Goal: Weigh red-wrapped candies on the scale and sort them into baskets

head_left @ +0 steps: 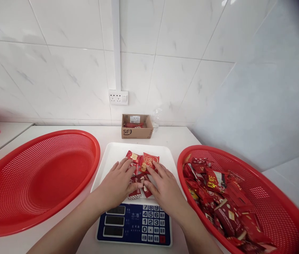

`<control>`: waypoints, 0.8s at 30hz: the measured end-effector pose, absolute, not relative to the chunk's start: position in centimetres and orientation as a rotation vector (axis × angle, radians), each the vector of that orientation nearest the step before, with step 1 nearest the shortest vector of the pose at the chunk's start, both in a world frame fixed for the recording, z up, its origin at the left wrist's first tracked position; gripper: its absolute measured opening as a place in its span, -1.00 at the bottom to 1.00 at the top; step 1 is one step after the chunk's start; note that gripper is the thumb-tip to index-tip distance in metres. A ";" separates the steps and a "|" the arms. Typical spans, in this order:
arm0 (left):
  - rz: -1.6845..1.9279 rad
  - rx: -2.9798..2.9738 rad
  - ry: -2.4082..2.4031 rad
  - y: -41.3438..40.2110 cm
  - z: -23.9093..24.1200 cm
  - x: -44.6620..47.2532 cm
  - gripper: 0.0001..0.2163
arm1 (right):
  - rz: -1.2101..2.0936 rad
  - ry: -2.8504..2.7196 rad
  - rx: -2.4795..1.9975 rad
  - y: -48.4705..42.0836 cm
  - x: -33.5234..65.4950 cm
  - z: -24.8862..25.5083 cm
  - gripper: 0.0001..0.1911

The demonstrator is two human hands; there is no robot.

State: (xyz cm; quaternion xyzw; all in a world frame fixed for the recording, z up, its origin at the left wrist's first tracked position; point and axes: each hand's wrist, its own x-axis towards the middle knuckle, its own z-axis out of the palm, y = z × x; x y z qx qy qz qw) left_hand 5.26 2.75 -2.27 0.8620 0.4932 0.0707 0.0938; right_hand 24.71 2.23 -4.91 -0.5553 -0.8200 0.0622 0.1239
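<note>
Several red snack packets (149,160) lie grouped on the white pan (109,157) of a digital scale (135,225). From the left, my left hand (119,181) rests over them with its fingers spread, its thumb touching a dark red packet (145,181). Opposite it, my right hand (165,183) lies on the right side of the group, fingers apart, with fingertips on the packets. Neither hand is closed round anything. Parts of the packets are hidden under the fingers.
A red mesh basket (191,150) full of packets stands at the right. Another red basket (93,141), with bare mesh inside, stands at the left. Behind the scale, a small cardboard box (137,133) with red packets sits near the tiled wall, below a socket (118,97).
</note>
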 end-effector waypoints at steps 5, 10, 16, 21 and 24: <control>0.209 2.566 1.420 2.5 -2.5 5.4 -0.44 | 0.163 -2.391 -1.605 2.2 24.7 -5.0 -0.49; 0.257 2.551 1.394 2.5 -2.6 5.6 -0.48 | 0.166 -2.394 -1.610 2.1 24.7 -4.9 -0.49; 0.332 2.554 1.365 2.7 -3.0 5.4 -0.46 | 0.194 -2.401 -1.610 2.1 24.7 -4.8 -0.48; 0.336 2.511 1.410 2.2 -2.9 5.1 -0.43 | 0.258 -2.372 -1.578 1.7 25.4 -4.6 -0.46; 0.311 2.453 1.446 1.4 -2.7 4.4 -0.43 | 0.256 -2.281 -1.545 0.9 26.7 -4.3 -0.44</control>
